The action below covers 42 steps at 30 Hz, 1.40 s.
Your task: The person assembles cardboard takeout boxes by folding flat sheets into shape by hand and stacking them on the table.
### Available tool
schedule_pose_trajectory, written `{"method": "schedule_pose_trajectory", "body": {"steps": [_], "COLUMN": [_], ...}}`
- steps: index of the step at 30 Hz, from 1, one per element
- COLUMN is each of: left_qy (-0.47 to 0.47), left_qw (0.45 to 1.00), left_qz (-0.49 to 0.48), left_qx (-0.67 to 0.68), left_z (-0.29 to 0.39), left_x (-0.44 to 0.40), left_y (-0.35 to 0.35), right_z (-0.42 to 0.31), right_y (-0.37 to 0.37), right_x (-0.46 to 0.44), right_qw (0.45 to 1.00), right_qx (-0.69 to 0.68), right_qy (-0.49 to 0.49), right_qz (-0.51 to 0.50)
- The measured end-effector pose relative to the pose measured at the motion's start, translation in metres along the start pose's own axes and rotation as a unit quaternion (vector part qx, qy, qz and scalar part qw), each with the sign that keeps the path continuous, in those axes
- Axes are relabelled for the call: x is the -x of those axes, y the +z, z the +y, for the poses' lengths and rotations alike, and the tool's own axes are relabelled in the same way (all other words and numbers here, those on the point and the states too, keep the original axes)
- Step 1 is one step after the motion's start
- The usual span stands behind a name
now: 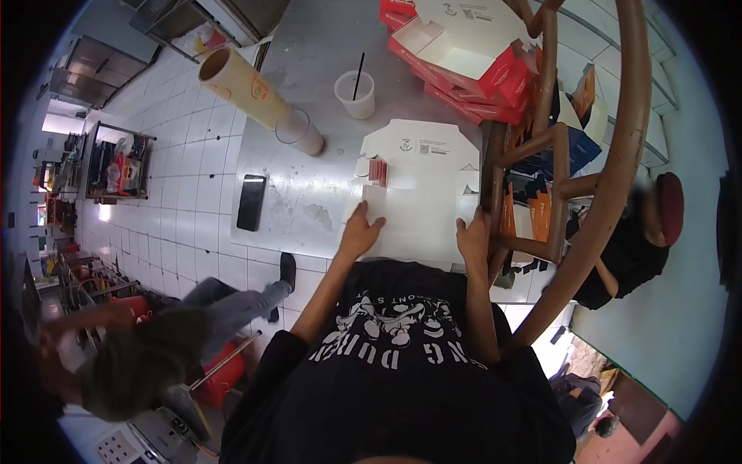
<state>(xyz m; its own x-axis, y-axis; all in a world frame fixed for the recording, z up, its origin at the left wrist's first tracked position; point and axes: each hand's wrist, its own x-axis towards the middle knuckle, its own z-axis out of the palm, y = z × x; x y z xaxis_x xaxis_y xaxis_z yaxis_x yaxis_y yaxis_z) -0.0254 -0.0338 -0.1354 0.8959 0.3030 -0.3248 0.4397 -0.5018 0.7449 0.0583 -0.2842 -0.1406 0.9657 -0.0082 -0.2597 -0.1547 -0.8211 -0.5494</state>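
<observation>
Black shirt (pixel 410 387) nearest; left hand (pixel 359 234) and right hand (pixel 473 236) clamp fingers on the card (pixel 423 197) sides, seemingly steadying it.

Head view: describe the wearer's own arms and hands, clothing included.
The left hand and right hand are ungloved. The forearms are bare, with no watch or bracelet visible. Loose, plain black sleeves cover the upper arms, part of a black shirt with white print across the chest.
</observation>
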Motion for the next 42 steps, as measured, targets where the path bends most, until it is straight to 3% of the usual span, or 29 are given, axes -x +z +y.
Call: {"method": "schedule_pose_trajectory", "body": {"steps": [4, 6, 9, 11, 14, 15, 16, 18, 20, 22, 26, 28, 32, 34, 35, 37, 38, 40, 42], "left_qy": [-0.014, 0.022, -0.010, 0.028, 0.067, 0.064, 0.068, 0.039, 0.050, 0.064, 0.079, 0.043, 0.061, -0.061, -0.061, 0.041, 0.041, 0.003, -0.037], "left_qw": [1.000, 0.994, 0.990, 0.995, 0.997, 0.992, 0.992, 0.995, 0.993, 0.993, 0.990, 0.998, 0.993, 0.986, 0.986, 0.980, 0.979, 0.899, 0.906], "left_qz": [0.001, -0.010, -0.072, -0.044, 0.029, 0.074, 0.072, 0.083, 0.097, 0.085, 0.079, 0.055, 0.068, 0.014, 0.016, 0.150, 0.151, 0.234, 0.183], "left_qx": [-0.012, -0.105, -0.117, -0.083, 0.014, 0.077, 0.077, -0.030, -0.034, -0.054, -0.084, -0.008, 0.080, 0.155, 0.156, 0.128, 0.127, 0.370, 0.380], "left_z": [0.017, 0.028, 0.055, 0.045, 0.042, 0.042, 0.040, 0.028, 0.022, 0.018, 0.021, 0.026, 0.043, 0.061, 0.059, 0.056, 0.057, 0.064, 0.068], "left_x": [0.017, 0.021, 0.028, 0.028, 0.022, 0.019, 0.015, 0.004, 0.004, 0.005, 0.012, 0.016, 0.025, 0.027, 0.026, 0.023, 0.021, 0.017, 0.018], "left_y": [0.022, 0.023, 0.017, 0.024, 0.025, 0.024, 0.022, 0.021, 0.020, 0.022, 0.025, 0.023, 0.006, -0.007, -0.007, -0.008, -0.012, -0.025, -0.041], "right_z": [-0.028, -0.018, -0.024, -0.036, -0.036, -0.020, -0.019, -0.015, -0.026, -0.039, -0.053, -0.062, -0.093, -0.101, -0.103, -0.104, -0.103, -0.096, -0.086], "right_y": [-0.013, -0.003, -0.005, -0.015, -0.018, -0.007, -0.007, -0.009, -0.021, -0.037, -0.060, -0.073, -0.107, -0.119, -0.125, -0.137, -0.141, -0.150, -0.149], "right_x": [0.014, 0.013, 0.016, 0.020, 0.011, 0.002, 0.001, -0.001, 0.002, 0.009, 0.017, 0.025, 0.042, 0.042, 0.043, 0.042, 0.040, 0.035, 0.021], "right_qw": [0.997, 0.993, 0.982, 0.977, 0.989, 0.998, 0.996, 0.990, 0.983, 0.964, 0.953, 0.931, 0.895, 0.865, 0.864, 0.853, 0.853, 0.807, 0.783], "right_qx": [0.069, 0.107, 0.169, 0.196, 0.145, 0.048, -0.048, -0.092, -0.135, -0.258, -0.296, -0.322, -0.387, -0.442, -0.442, -0.473, -0.473, -0.565, -0.606], "right_qy": [-0.020, -0.046, -0.068, -0.062, -0.008, -0.036, -0.065, -0.078, -0.092, -0.026, -0.035, -0.122, -0.151, -0.167, -0.168, -0.182, -0.183, -0.151, -0.119], "right_qz": [-0.009, 0.012, 0.043, 0.053, 0.012, 0.030, 0.048, 0.067, 0.082, 0.055, -0.045, -0.121, -0.161, -0.170, -0.172, -0.126, -0.126, -0.079, -0.078]}}
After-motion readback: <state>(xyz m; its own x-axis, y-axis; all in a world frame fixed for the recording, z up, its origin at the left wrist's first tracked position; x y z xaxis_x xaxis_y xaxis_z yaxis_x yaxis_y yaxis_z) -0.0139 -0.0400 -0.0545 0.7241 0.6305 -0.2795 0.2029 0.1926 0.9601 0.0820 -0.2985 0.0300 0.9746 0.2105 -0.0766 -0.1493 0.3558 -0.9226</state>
